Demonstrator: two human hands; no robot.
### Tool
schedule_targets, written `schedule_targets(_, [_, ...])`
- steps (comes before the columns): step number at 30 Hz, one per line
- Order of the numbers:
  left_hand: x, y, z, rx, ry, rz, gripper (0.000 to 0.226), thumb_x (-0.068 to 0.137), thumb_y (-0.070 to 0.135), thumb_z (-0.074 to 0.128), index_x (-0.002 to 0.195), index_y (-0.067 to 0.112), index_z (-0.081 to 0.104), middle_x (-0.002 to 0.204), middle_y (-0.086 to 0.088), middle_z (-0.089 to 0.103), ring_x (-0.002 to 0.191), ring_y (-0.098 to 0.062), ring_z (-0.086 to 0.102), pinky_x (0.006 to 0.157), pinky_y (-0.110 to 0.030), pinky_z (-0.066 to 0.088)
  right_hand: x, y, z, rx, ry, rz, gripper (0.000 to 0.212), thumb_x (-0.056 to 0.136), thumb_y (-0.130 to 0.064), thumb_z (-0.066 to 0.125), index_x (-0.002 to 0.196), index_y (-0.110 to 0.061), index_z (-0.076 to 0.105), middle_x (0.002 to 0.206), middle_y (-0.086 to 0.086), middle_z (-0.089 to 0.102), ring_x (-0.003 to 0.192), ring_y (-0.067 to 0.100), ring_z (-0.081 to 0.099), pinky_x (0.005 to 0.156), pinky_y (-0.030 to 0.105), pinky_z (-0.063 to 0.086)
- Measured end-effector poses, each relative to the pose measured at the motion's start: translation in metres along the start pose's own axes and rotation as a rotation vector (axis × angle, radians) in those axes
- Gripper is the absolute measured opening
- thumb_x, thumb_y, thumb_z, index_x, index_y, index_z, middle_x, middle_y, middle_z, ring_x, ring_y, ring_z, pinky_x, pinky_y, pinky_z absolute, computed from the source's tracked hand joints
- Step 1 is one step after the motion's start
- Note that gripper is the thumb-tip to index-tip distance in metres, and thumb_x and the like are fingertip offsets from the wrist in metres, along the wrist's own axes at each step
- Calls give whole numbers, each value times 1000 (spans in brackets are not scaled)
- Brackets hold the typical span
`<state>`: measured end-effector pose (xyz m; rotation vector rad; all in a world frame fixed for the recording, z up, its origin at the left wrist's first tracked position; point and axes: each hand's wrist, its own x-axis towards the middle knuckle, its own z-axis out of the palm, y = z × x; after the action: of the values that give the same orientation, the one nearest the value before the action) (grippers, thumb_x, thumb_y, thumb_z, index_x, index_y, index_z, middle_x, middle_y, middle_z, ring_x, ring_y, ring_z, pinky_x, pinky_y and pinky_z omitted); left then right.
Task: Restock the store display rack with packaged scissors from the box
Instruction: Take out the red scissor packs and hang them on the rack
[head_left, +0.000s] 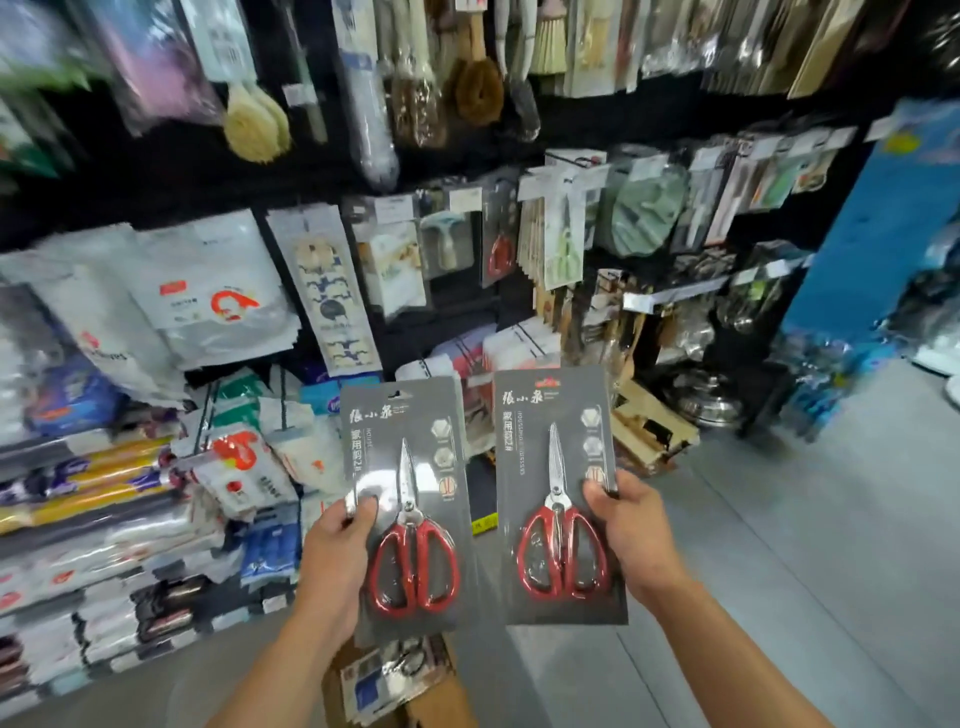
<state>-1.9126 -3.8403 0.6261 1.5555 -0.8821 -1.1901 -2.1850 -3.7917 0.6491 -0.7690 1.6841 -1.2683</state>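
Observation:
I hold two grey cards of red-handled scissors upright in front of the rack. My left hand (337, 556) grips the left pack (408, 499) by its left edge, thumb on the front. My right hand (631, 535) pinches the right pack (558, 488) at its right edge. Below, between my forearms, an open cardboard box (441, 696) holds more packs (395, 670). On the black display rack (457, 296), a similar red-handled scissors pack (500, 234) hangs at mid height, next to green-handled scissors (563, 244).
Brushes and packaged kitchen tools hang on the upper rack (467, 88). Stacked bagged goods (130, 415) fill the shelves at left. Metal ware (706, 395) and a wooden item (649, 426) sit low at right. A blue panel (872, 234) stands at far right beside grey floor (779, 545).

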Motion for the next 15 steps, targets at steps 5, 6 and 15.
schedule_targets(5, [-55, 25, 47, -160, 65, 17, 17, 97, 28, 56, 80, 30, 55, 74, 19, 63, 71, 3, 55, 79, -28, 46, -4, -28, -64, 10, -26, -59, 13, 89, -19, 61, 86, -24, 72, 86, 9, 75, 87, 37, 70, 83, 57, 54])
schedule_targets(6, [-64, 28, 53, -178, 69, 21, 15, 97, 28, 56, 82, 30, 57, 80, 18, 62, 75, 2, 55, 79, -27, 46, -7, -33, -74, 13, -35, -68, 11, 89, -20, 61, 87, -22, 72, 87, 10, 75, 88, 37, 70, 84, 57, 54])
schedule_targets(15, [-97, 61, 92, -188, -11, 79, 13, 95, 12, 60, 93, 22, 67, 97, -3, 73, 85, -20, 67, 70, -32, 52, -12, -55, -133, 64, -26, -98, 28, 91, -26, 62, 97, 1, 58, 100, 31, 65, 87, 43, 67, 81, 64, 50])
